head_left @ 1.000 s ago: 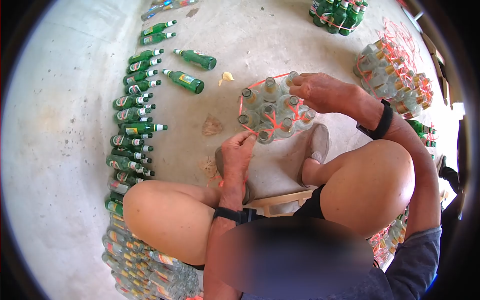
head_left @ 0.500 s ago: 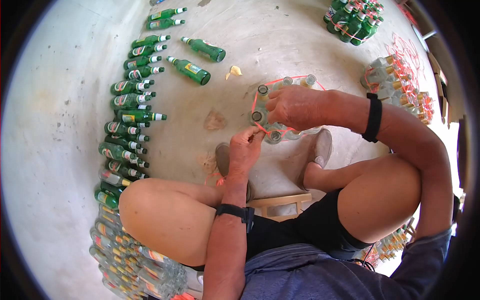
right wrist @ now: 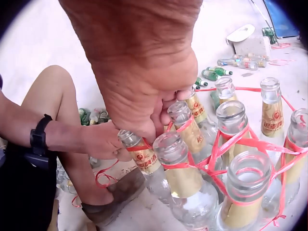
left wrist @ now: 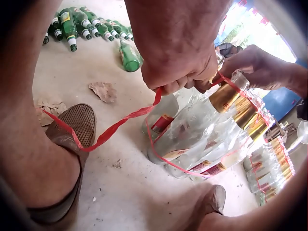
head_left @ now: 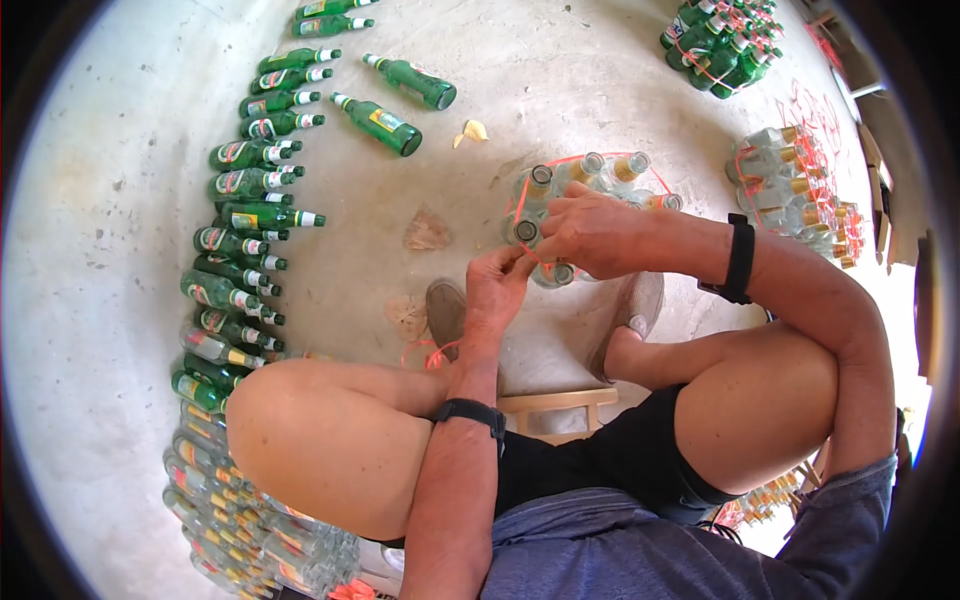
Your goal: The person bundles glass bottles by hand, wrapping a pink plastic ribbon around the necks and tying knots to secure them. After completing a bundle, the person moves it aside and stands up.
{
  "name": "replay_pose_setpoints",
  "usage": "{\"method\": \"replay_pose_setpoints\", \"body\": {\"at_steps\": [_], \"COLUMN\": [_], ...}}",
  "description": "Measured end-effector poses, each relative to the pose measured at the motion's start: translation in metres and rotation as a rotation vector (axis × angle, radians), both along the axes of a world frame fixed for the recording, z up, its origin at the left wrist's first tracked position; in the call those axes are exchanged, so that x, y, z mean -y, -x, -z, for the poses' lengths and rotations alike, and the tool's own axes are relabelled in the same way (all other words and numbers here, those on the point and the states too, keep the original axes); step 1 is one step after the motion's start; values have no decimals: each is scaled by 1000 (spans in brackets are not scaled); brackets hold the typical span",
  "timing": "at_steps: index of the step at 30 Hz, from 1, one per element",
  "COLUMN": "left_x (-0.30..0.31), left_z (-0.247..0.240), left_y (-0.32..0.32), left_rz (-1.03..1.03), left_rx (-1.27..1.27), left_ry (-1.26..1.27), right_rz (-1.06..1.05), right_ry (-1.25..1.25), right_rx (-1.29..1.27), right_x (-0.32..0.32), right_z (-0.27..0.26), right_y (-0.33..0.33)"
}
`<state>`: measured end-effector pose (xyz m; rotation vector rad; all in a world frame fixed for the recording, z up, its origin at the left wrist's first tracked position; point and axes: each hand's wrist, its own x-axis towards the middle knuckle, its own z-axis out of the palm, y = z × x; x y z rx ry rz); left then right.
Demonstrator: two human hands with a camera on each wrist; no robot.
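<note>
One second ago, the right hand was over at the right side of the clear bottles; now it is just beside the left hand. The left hand pinches the red ribbon, and a loose piece dips toward 8 o'clock in the left wrist view. The right hand's fingers are bent, but I can't tell what they pinch, because their tips are hidden. That hand also covers some bottles in the head view. The clear bottles stand bunched on the floor, between 1 and 2 o'clock in the head view. They have gold labels and open tops. Ribbon criss-crosses their necks and goes round their bodies too.
</note>
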<state>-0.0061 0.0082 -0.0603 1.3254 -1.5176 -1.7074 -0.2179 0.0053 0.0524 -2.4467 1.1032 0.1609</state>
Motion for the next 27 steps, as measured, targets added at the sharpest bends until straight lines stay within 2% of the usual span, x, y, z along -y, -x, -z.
{"method": "replay_pose_setpoints", "body": {"at_steps": [2,5,8,11,20,23,27], "left_x": [1,5,0,3,0,3,2], "left_z": [-3,-6,1,1,-1,-7,-11], "left_y": [3,3,8,5,7,5,6], "left_rz": [-15,2,-74,-25,-75,-22,-2], "left_rx": [-18,37,14,21,-46,1,-17], "left_ry": [-8,-79,-41,44,9,-1,-17], "right_rz": [1,-15,-17,-52,-71,-48,-17], "right_ry": [-14,-72,-58,13,92,252,167], "right_rx": [32,-86,-107,-151,-41,129,181], "right_x": [1,6,5,5,5,9,9], "right_z": [3,5,-1,7,0,3,-10], "right_y": [3,-1,-2,-5,2,6,5]}}
